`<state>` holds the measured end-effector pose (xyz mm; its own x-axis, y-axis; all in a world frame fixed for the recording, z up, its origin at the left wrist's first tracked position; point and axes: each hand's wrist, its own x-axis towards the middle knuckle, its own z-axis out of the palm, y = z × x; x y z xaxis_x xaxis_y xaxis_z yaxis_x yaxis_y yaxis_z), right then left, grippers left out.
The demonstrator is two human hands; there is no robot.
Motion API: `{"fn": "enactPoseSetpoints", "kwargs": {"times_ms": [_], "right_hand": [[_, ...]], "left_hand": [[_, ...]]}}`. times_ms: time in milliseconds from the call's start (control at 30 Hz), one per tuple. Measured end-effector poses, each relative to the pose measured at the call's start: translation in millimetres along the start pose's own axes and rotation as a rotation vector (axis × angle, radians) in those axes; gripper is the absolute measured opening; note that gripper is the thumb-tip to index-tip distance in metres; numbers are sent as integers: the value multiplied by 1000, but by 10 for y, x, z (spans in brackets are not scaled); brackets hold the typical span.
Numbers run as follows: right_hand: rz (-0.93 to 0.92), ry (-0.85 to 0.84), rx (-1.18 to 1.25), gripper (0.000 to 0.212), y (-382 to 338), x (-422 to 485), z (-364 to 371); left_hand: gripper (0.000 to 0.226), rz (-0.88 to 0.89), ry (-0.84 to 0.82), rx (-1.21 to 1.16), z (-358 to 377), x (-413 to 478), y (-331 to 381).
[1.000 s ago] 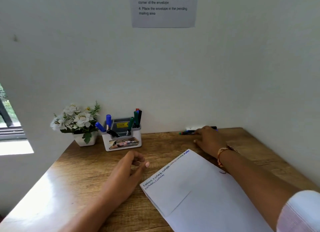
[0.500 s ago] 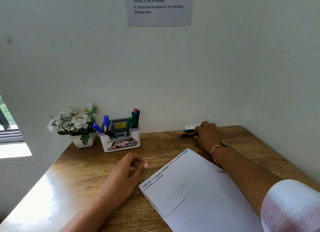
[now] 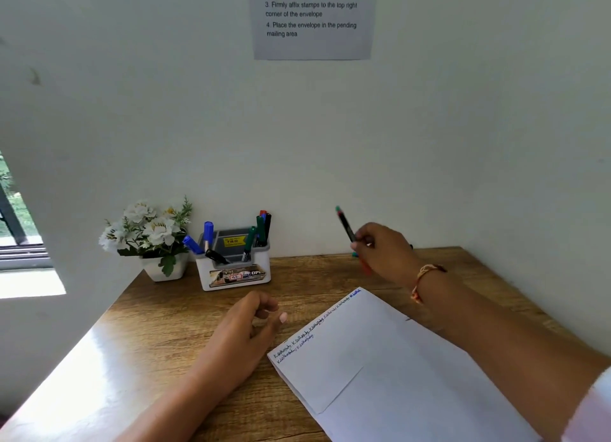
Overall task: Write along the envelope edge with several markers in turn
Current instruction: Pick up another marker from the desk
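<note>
**Right hand holds a marker clear of the bench (image 3: 158,336); envelope awaits the next line.**

The right hand (image 3: 385,253) has its fingers curled round a black-barrelled marker (image 3: 345,225), whose coloured end tilts up toward the wall. Blur hides whether the hand holds more markers. The left hand (image 3: 246,329) rests loosely curled and holds nothing. The envelope (image 3: 380,375) lies just right of it, under the right forearm. Risks: the forearm may drag the envelope or smear the handwriting (image 3: 317,326), and a loose grip may drop the marker. The marker holder (image 3: 233,260) and flower pot (image 3: 155,233) stand beyond the left hand, out of the way.
</note>
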<state>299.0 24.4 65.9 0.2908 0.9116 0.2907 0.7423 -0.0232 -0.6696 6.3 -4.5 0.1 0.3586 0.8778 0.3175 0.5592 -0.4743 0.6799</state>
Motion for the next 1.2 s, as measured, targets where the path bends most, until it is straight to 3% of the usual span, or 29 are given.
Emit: {"fn": "enactPoseSetpoints", "kwargs": {"times_ms": [133,267,467,633,800,1033,1200], "right_hand": [[145,-224,629,10,-454,-538,-37],[233,-349,821,17,-460,-1038,82],[294,-375,1064,15,-378,-1179,144],[84,-505,899,44,-346,-1238,121],[46,-509,853,38,-346,-1288,186],[42,-502,790,42,-348,-1297,205],[50,-558,876,25,-337,-1305,214]], "left_hand": [[33,67,-5,-33,-1,-51,107],[37,160,-45,-43,9,-97,207],[9,235,-75,-37,16,-134,257],[19,258,-76,-129,24,-148,250],[21,216,-89,-199,47,-148,246],[32,80,-204,-481,110,-168,310],[25,77,-248,-561,95,-166,364]]}}
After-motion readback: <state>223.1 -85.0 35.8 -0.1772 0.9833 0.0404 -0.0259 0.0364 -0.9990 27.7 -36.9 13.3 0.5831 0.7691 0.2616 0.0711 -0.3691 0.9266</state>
